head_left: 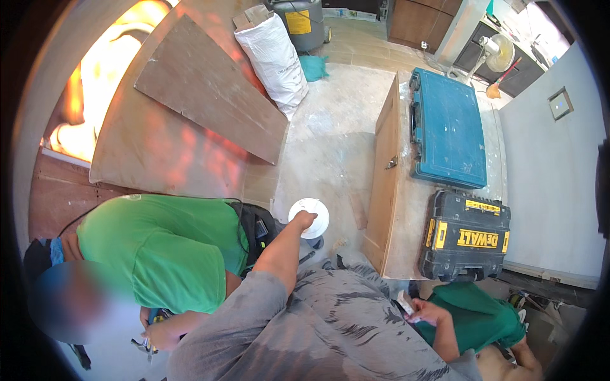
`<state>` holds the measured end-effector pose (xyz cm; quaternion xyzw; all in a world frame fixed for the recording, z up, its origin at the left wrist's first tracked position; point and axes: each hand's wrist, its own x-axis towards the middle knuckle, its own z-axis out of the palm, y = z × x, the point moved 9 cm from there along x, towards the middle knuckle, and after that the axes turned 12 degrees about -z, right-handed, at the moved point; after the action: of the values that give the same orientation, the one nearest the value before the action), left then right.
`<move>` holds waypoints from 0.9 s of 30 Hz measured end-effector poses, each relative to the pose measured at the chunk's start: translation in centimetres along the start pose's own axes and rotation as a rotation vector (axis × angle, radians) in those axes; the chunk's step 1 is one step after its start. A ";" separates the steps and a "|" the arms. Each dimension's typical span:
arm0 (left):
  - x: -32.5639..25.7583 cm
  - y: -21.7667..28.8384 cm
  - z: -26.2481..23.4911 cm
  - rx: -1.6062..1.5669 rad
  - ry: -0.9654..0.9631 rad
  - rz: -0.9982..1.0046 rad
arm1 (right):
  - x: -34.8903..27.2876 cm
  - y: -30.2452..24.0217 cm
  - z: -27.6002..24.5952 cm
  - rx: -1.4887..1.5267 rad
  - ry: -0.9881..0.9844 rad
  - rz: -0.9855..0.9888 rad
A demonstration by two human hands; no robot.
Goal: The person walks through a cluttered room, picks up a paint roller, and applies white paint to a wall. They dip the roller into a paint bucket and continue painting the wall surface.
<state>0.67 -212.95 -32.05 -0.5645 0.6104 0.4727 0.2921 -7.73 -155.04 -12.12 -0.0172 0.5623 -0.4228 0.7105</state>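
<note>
My left hand (305,220) is closed at the middle of a white round disc (319,230), which looks like a lid or a flat lamp. The arm reaches forward, holding it out above the floor. By my right side, my right hand (428,312) is closed on a small whitish block (405,302), whose kind I cannot make out. Its fingers bend round the lower end of the block. Close to my left arm a co-worker in a green shirt (171,244) leans over; one hand (162,334) of that person is near some tools.
To the right, a wooden cabinet (384,184) carries a blue tool case (448,127) and a black-and-yellow tool case (464,235). A person in dark green (473,314) is low at my right. Ahead are leaning boards (210,89), a white sack (273,63) and a standing fan (499,54).
</note>
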 end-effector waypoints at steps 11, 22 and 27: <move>5.1 6.0 -11.5 -0.296 0.094 0.022 | 8.2 -33.6 -0.7 -0.650 0.035 -0.356; 16.3 8.0 -24.7 -0.270 -0.058 -0.217 | 19.1 -55.0 -6.3 -0.331 -0.018 -0.509; 16.3 13.3 -31.0 -0.115 -0.087 -0.218 | 23.1 -71.0 -8.6 -0.593 0.045 -0.627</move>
<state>-9.83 -248.93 -31.43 -0.6222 0.5041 0.4964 0.3352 -55.75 -211.03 2.06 -0.3817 0.6422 -0.4385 0.4995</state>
